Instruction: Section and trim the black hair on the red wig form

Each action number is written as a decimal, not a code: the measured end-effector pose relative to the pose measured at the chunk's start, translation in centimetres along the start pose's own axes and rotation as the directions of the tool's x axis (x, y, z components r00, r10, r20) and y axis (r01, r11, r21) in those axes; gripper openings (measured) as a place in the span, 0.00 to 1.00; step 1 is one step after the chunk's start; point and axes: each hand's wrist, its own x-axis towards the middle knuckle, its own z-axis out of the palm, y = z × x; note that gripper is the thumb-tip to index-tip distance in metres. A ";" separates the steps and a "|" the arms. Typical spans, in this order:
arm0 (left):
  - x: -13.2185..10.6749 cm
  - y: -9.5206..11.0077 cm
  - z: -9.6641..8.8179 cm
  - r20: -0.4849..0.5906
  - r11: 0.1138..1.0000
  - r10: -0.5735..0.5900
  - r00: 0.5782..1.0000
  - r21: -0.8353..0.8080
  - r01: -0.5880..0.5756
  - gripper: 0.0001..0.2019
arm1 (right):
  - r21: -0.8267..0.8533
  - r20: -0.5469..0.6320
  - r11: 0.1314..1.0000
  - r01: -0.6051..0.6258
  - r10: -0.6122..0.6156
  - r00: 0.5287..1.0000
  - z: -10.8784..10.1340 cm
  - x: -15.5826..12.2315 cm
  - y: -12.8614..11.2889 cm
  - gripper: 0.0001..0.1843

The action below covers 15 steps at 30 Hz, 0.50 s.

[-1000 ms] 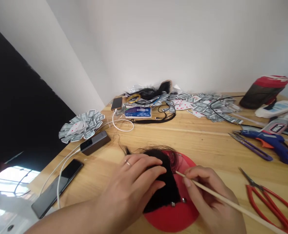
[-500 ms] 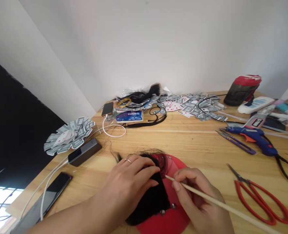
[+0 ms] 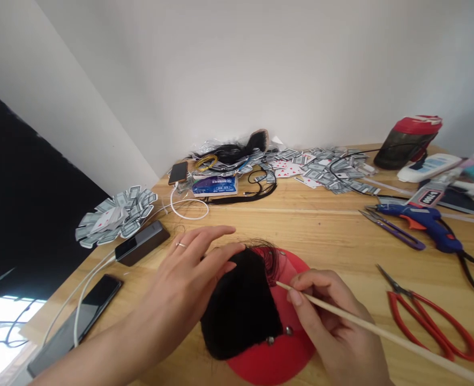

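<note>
A patch of black hair (image 3: 240, 308) lies on a round red disc (image 3: 285, 354) on the wooden table (image 3: 321, 230). My left hand (image 3: 188, 273) hovers over the hair's upper left edge with its fingers stretched out and apart, a ring on one finger. It holds nothing. My right hand (image 3: 329, 321) pinches a thin wooden stick (image 3: 365, 327) whose tip touches the hair's right edge on the disc. Two small metal studs show at the hair's lower edge.
Red scissors (image 3: 429, 321) lie to the right, a blue glue gun (image 3: 421, 217) and purple snips (image 3: 393, 230) behind them. Playing cards (image 3: 325, 171) litter the back; a card fan (image 3: 116, 214) sits left. Two phones (image 3: 84, 316) with white cables lie at the left edge.
My left hand has lifted off the black hair and opened, fingers now stretched out above it. The right hand keeps the stick at the hair's edge.
</note>
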 end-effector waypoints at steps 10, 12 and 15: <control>0.6 -1.8 1.1 0.239 0.969 0.020 0.971 -0.244 0.040 0.14 | 0.033 -0.045 0.994 -0.105 0.107 0.993 0.4 0.0 -0.9 0.04; 0.7 -1.9 1.1 0.218 0.963 0.028 0.975 -0.269 0.032 0.09 | 0.033 -0.051 0.994 -0.109 0.110 0.993 0.3 0.0 -0.9 0.04; 0.7 -1.7 0.6 0.112 0.960 0.011 0.994 -0.280 0.021 0.06 | 0.020 -0.048 0.995 -0.100 0.101 0.994 0.3 0.0 -0.8 0.05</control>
